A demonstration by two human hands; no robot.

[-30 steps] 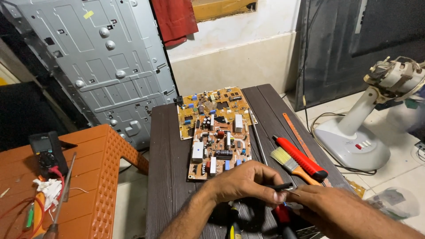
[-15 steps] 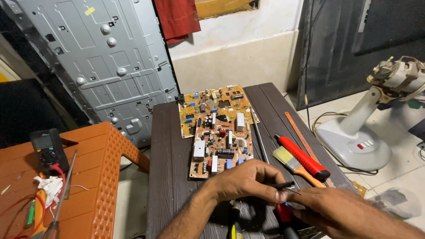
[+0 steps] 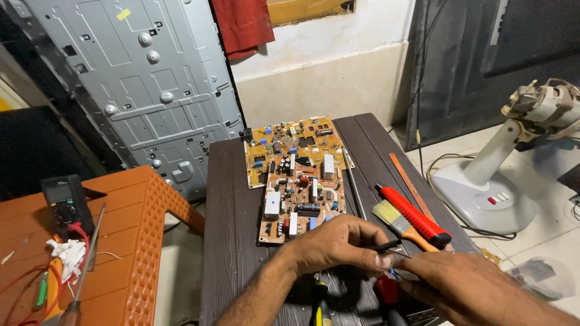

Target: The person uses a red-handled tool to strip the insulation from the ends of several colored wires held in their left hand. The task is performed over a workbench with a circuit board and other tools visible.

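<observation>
Left hand pinches thin black probe, lower centre of frame. Right hand beside it, grip unclear. Circuit board above on dark bench.

Two bare forearms come in from the lower edge, with no sleeves, gloves, watch or rings showing. The left hand has short, trimmed nails and fine dark hair runs along its forearm. The right hand is broad-backed, its wrist equally uncovered.
</observation>
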